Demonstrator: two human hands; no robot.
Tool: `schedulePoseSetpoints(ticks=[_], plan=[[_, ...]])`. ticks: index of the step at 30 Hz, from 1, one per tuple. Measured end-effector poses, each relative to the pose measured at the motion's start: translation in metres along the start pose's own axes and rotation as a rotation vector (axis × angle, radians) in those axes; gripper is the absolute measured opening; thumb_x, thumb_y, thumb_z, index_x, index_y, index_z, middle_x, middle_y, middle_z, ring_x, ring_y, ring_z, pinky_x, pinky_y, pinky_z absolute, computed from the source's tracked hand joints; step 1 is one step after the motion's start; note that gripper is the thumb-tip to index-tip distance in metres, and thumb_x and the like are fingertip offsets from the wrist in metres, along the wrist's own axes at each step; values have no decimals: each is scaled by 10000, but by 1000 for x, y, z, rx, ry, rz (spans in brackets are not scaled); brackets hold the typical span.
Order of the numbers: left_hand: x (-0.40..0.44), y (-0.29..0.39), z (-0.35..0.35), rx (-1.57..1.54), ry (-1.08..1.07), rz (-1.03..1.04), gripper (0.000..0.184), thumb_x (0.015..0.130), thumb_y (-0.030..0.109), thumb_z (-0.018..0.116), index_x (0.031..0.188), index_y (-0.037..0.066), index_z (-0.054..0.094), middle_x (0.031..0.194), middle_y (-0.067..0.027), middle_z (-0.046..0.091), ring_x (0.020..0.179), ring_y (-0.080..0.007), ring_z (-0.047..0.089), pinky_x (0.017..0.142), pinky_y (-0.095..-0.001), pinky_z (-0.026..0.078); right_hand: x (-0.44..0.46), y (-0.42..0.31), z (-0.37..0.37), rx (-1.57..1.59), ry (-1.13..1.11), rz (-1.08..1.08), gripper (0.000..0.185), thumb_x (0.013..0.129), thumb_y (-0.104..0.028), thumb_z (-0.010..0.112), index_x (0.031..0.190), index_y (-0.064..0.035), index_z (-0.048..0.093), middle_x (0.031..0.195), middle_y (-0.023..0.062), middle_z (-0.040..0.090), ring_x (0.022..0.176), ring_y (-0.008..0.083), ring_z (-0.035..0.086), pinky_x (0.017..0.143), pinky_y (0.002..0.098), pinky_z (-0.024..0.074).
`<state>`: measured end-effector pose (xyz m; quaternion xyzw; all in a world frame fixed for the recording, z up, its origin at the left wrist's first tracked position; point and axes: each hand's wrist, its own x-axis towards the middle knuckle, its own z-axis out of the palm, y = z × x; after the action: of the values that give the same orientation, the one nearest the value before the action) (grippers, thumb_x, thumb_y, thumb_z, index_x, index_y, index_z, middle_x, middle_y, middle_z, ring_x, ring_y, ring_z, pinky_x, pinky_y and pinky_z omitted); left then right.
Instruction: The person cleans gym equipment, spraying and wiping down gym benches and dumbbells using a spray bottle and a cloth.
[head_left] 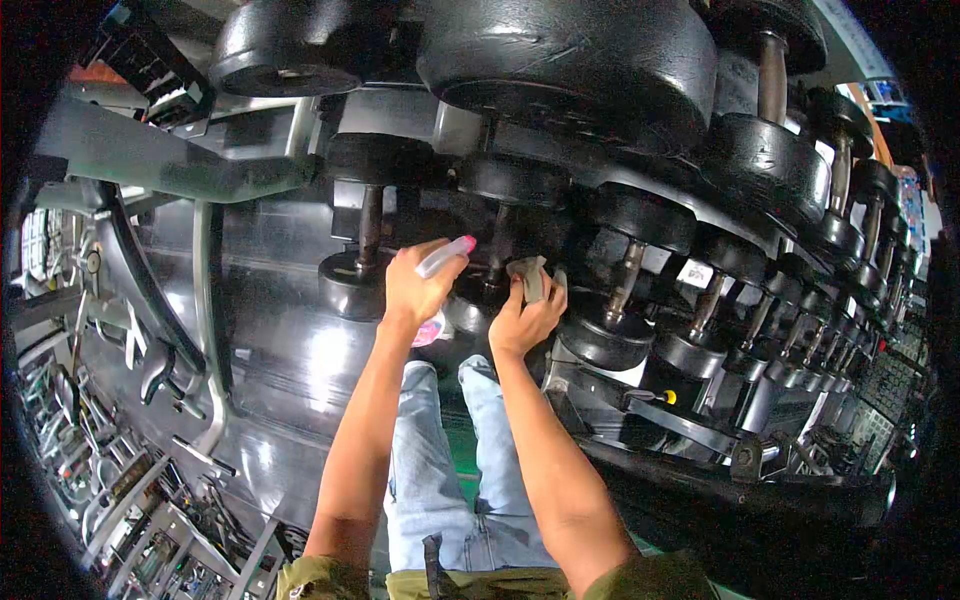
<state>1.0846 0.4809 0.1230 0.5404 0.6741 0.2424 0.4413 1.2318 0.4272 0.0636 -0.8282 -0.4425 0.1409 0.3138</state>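
Here in the head view, both hands are right up at the lower row of dumbbells, one head [515, 180] and its handle [503, 228] showing just beyond them. The left hand [418, 290] is closed on a bottle [441, 258], pale and see-through, its pink tip [468, 243] pointing toward that handle. Something pink and white [430, 330] shows under the wrist; it may be the bottle's lower part, but the hand hides the join. And the right hand [528, 322] has its grip pinched on a cloth [534, 280], greyish and bunched between thumb and fingers, right beside the near end of the same dumbbell. Is the cloth touching the rubber? Can't tell from here.

So the step in hand looks like close work with bottle and cloth at this one dumbbell. No spray can be made out. It's tight in there: a second dumbbell [370, 225] sits to the left, a third [627, 280] to the right, and big heads [570, 70] loom above. From this pose, any move calls for a firm pinch on the cloth, a steady bottle and knuckles clear of those heads.
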Motion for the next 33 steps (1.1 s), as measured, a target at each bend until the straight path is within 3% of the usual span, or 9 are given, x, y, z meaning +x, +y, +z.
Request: schedulePoseSetpoints(ticks=[6,8,13,15,19,23,28,31,33], plan=[[9,7,13,89,-20,-73,313,773,338,602,840,59,726,622,-51,640,474,-169,604,521,-305,481,1,-5,-3,-28,-30,9,379,809,-243,653,1143,-66,634,1147,161,555,1200,408,456,929,536,396],[8,5,12,105,-47,-87,333,782,343,602,885,53,731,636,-70,646,506,-172,619,554,-318,500,1,-7,-5,-31,-35,-1,345,835,-238,602,1122,-53,648,1199,180,563,1203,400,467,978,510,385],[-7,2,-9,126,-89,-66,351,811,343,595,962,48,711,712,-106,675,616,-212,651,645,-322,505,0,-2,-1,-17,-31,2,362,840,-287,627,1119,-58,644,1181,163,558,1208,402,454,954,512,386],[-14,-3,-22,138,-57,29,326,849,384,602,988,105,698,829,-191,670,813,-399,642,714,-456,503,-1,-2,0,-18,-37,17,384,835,-314,650,1125,-63,639,1158,150,555,1210,400,447,926,510,395],[-9,-36,-44,310,-13,313,342,875,363,576,999,62,683,879,-179,679,847,-375,643,736,-449,498,-1,-5,-2,-7,-11,13,390,864,-350,620,1129,-65,633,1198,166,547,1203,404,453,954,514,377],[-7,-62,-48,385,60,273,268,879,297,533,859,70,675,824,-137,670,765,-376,626,703,-440,491,-1,-6,-3,-2,-46,63,401,885,-368,589,1144,-64,621,1247,184,533,1192,412,460,983,522,363],[-9,-55,-37,559,144,355,280,853,295,553,879,51,689,831,-143,679,786,-364,657,776,-426,532,-3,-3,-2,-13,-40,62,413,882,-349,613,1170,-53,609,1260,187,528,1200,414,456,989,512,367],[-10,-53,-35,625,239,385,289,842,307,565,877,50,693,824,-142,682,777,-357,660,748,-421,536,0,2,-1,72,-25,60,416,890,-327,647,1187,-39,604,1279,200,527,1225,401,451,1014,484,365],[-12,-56,-34,585,202,311,284,820,319,589,866,59,696,822,-143,685,767,-349,662,724,-420,539,14,13,-7,125,-149,-51,450,867,-321,709,1143,21,615,1239,202,577,1162,343,548,995,417,412]])
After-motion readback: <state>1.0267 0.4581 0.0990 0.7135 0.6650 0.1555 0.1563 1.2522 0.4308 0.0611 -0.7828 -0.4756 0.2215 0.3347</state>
